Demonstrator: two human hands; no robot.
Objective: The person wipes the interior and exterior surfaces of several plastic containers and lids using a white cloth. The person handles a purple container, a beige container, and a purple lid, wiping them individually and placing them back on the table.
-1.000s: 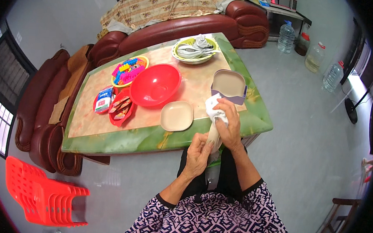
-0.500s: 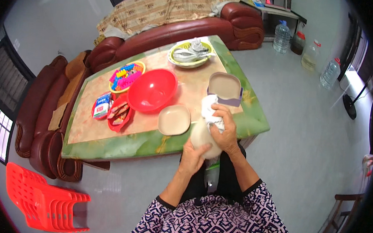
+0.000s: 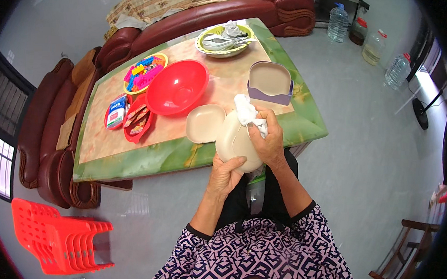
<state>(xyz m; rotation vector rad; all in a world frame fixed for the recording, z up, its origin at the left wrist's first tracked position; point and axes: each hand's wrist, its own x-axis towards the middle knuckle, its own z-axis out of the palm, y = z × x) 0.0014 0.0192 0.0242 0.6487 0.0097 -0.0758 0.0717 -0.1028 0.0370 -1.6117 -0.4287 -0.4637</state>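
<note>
Turned since the earlier frame, the held dish (image 3: 236, 145) shows its broad face more fully, near and right of the red bowl (image 3: 177, 87). Rightward from that bowl, a loose beige dish (image 3: 205, 123) lies on its near right side. Next, the left hand (image 3: 225, 176) clamps the held dish's near rim, thumb on top, fingers mostly hidden. The held dish's long axis seems to run away from the body, between the hands; both are close against it. Farther right of the bowl, the right hand (image 3: 269, 142), fingers bent, grips a white cloth (image 3: 244, 109) against the far rim.
</note>
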